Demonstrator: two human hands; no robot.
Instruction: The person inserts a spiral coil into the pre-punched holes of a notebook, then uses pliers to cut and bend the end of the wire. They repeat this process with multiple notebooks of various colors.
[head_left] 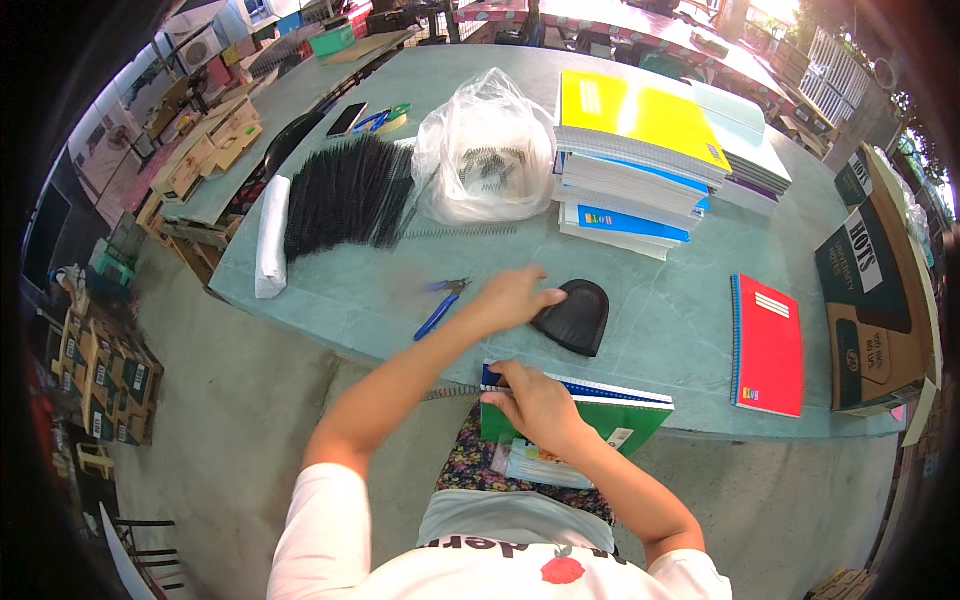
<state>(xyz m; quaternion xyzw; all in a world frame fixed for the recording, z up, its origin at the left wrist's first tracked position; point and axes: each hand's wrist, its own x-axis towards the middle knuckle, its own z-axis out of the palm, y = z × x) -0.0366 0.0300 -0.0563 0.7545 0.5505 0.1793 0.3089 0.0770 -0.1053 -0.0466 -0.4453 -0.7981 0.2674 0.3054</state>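
Observation:
My right hand (543, 408) grips the spine end of a green-covered notebook (645, 418), held at the table's near edge. A wire coil (450, 392) sticks out leftward from that spine. Over the table, my left hand (512, 300) has its thumb and fingers apart, with nothing visible in it. Its thumb reaches the edge of a black rounded pad or dish (576, 318); whether they touch I cannot tell. Left of that hand lie blue-handled cutting pliers (437, 314), partly blurred.
Behind are a pile of black coils (350, 195), a clear plastic bag (487, 150) with coils inside, and stacked notebooks (640, 115) topped in yellow. A red spiral notebook (768, 345) and a cardboard box (875, 300) stand right. A phone (347, 119) lies far left.

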